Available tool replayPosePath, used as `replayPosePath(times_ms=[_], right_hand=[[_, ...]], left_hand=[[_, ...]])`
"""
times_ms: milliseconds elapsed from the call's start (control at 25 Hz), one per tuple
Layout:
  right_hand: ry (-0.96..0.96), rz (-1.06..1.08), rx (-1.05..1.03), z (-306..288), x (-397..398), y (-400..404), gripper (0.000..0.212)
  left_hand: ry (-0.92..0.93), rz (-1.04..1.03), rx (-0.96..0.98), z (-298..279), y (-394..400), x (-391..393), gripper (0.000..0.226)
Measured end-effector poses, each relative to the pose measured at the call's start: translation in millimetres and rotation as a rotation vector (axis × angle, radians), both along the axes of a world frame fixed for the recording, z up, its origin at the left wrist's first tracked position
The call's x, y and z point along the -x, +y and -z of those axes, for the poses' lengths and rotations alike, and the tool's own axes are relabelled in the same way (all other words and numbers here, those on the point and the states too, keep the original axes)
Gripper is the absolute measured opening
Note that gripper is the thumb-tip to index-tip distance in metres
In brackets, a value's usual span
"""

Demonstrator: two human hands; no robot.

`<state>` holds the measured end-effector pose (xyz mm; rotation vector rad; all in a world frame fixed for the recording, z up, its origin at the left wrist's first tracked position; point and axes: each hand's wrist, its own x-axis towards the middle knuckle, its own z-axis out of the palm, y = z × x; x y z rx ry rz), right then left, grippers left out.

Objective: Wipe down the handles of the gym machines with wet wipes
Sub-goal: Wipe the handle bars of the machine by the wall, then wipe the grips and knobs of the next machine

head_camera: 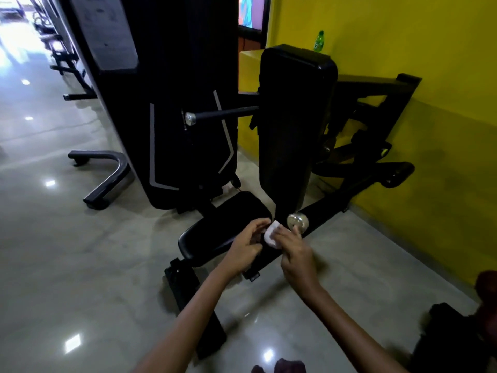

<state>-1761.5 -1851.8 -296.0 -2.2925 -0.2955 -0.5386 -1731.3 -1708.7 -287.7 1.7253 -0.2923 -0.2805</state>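
Hands meeting over a small folded white wet wipe (pixel 271 235), just short of the chrome-capped black bar handle.

Left hand (pixel 248 244) and right hand (pixel 294 255) are both reaching forward and pinching the wipe between curled fingers, apparently folding or readying it; the wipe is hovering above the black padded seat (pixel 215 230) and the low frame. Just beyond and slightly right, the round chrome end cap (pixel 297 221) is almost touching the right fingers, so the right hand is nearer; the black handle bar (pixel 326 211) is running away up and to the right toward the yellow wall (pixel 403 76). The tall black back pad (pixel 293 125) is crowding the left side; open grey floor (pixel 336 265) is lying to the right.
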Motion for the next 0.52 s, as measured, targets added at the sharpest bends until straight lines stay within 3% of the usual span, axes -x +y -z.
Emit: replayPosePath(times_ms=[120,200,320,520], right_hand=[[0.420,-0.024,-0.624,-13.6,7.0,78.2,0.032],[0.674,0.038,-0.874,-13.3,-3.4,118.7,0.024],[0.891,0.043,-0.990,-3.2,-12.6,179.9,0.022],[1.017,-0.131,-1.156,-6.7,-17.9,249.7,0.024]], left_hand=[[0.053,-0.108,0.065,0.6,61.3,18.4,0.041],[0.097,-0.220,0.124,-2.0,97.1,25.2,0.024],[0.108,-0.417,0.060,5.2,161.6,31.7,0.014],[0.137,-0.549,0.087,7.0,247.2,37.3,0.015]])
